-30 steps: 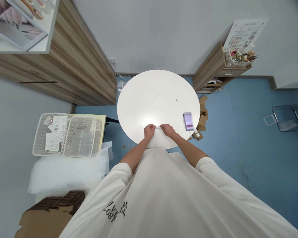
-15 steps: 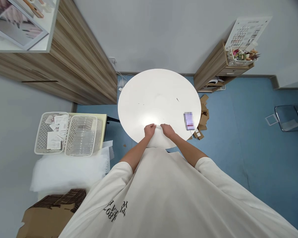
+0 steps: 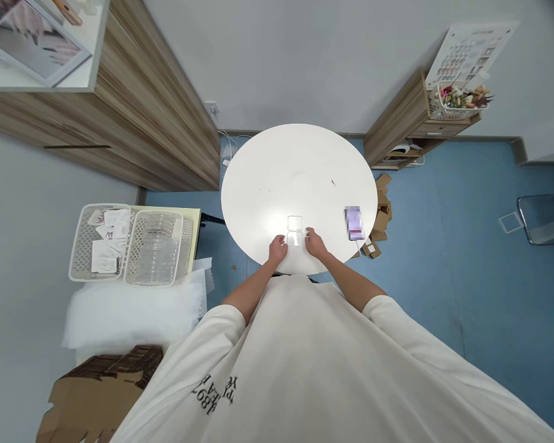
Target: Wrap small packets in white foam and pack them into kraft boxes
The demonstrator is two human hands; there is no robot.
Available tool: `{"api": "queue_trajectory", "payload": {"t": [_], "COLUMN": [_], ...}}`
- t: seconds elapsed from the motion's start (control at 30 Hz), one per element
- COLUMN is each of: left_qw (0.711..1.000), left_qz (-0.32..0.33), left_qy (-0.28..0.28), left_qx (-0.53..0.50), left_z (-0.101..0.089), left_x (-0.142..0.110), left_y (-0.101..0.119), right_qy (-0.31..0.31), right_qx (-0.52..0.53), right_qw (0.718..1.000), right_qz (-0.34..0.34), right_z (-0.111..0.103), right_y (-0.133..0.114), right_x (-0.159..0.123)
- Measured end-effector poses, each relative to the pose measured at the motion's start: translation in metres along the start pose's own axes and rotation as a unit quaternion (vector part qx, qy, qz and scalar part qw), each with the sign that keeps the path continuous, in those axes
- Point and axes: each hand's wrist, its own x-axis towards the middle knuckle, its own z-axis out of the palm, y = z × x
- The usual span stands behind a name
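Note:
A clear hinged plastic box (image 3: pixel 294 238) lies opened flat on the round white table (image 3: pixel 299 160), its two square halves one behind the other. Just left of the nearer half is my left hand (image 3: pixel 278 248), fingers apart and holding nothing. On the other side my right hand (image 3: pixel 314 242) rests beside the box, fingers spread a little, with a small gap to the box's edge. Nothing can be made out inside either half.
A phone (image 3: pixel 354 223) with a cable lies on the table's right side. On a side table to the left stand one basket (image 3: pixel 76 252) of paper cards and another basket (image 3: pixel 181 246) of clear boxes. White sheets (image 3: pixel 133 317) and cardboard (image 3: pixel 92 400) are nearer me.
The clear box, earlier closed between the fingers of both hands, now lies opened out on the table. Both hands have let go and moved apart to its sides.

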Motion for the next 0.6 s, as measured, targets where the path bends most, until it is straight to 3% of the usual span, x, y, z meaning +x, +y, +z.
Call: {"api": "queue_trajectory", "payload": {"t": [0.2, 0.33, 0.6], "left_qw": [0.998, 0.992, 0.979], "left_qz": [0.016, 0.070, 0.088], "left_qy": [-0.047, -0.074, -0.107], "left_qx": [0.024, 0.070, 0.147], "left_z": [0.003, 0.003, -0.007], "left_x": [-0.013, -0.016, 0.005], "left_y": [-0.001, 0.002, 0.021], "right_qy": [-0.011, -0.039, -0.089], "right_qx": [0.025, -0.055, -0.178], "right_qw": [0.999, 0.996, 0.977], "right_qz": [-0.024, -0.067, -0.080], "right_z": [0.017, 0.022, 0.008], "right_y": [0.013, 0.009, -0.011], "right_x": [-0.015, -0.021, 0.006]}}
